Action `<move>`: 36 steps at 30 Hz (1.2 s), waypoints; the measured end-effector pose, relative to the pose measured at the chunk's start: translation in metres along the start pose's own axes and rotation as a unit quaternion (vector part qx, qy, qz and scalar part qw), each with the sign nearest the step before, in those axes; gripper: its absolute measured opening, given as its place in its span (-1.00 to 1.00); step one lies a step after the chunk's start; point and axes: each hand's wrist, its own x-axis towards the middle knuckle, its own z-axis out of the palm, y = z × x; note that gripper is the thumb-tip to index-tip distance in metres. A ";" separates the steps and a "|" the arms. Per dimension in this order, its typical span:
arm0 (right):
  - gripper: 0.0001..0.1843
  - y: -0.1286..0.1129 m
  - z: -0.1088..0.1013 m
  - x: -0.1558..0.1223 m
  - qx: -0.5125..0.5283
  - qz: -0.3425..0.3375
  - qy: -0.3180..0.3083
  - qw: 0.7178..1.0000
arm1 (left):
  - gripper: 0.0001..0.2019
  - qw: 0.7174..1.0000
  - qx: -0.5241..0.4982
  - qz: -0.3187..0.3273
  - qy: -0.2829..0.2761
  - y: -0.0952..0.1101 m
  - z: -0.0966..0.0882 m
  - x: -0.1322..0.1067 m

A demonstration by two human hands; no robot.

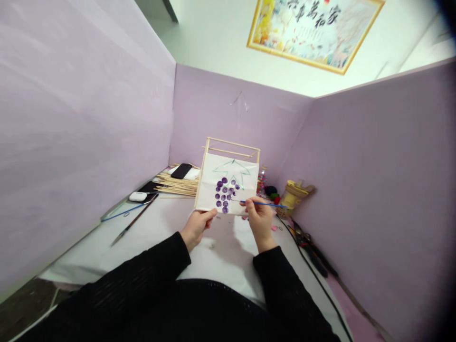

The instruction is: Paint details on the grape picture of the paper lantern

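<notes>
My left hand [198, 226] grips the lower left corner of a wooden stick frame [233, 142], thumb in front. White paper [208, 178] covers the side of the frame that faces me. On it are several purple round grapes [224, 195] in a bunch, under a green leaf outline [233, 167]. A thin blue paintbrush [265, 204] is pinched in my right hand [260, 221]. Its tip points left and is close to the right edge of the bunch; I cannot tell whether it touches the paper.
Behind the frame on the left lie wooden sticks [174, 185] and a black phone [181, 171]. A white earphone case [138, 196], a blue brush [124, 212] and a dark brush [135, 219] rest nearer. Pliers [311, 249] and a yellow container [290, 197] stand right, by lilac partition walls [374, 190].
</notes>
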 end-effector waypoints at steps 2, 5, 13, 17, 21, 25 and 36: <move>-0.72 0.001 0.000 0.000 0.007 0.007 0.003 1.000 | -0.66 1.000 -0.002 0.000 0.000 0.000 0.000 0.000; -0.72 0.001 0.000 0.000 0.011 0.009 0.012 1.000 | -0.66 1.000 -0.002 0.000 0.000 0.000 0.000 0.000; -0.73 -0.001 0.000 0.001 0.024 0.007 0.011 1.000 | -0.66 1.000 0.001 0.000 0.000 -0.002 0.000 0.000; -0.73 -0.001 -0.001 0.001 0.006 0.006 -0.005 1.000 | -0.66 1.000 0.004 -0.002 0.005 0.000 0.000 0.000; -0.74 -0.001 -0.001 0.001 0.007 0.011 -0.022 1.000 | -0.66 1.000 0.004 -0.006 0.006 0.000 0.000 0.000; -0.75 0.001 -0.001 0.002 0.012 0.006 -0.003 1.000 | -0.67 1.000 0.003 -0.005 0.005 -0.002 0.000 0.001; -0.76 -0.001 -0.001 0.003 0.006 0.005 -0.004 1.000 | -0.65 1.000 0.005 -0.006 0.002 -0.002 -0.001 0.001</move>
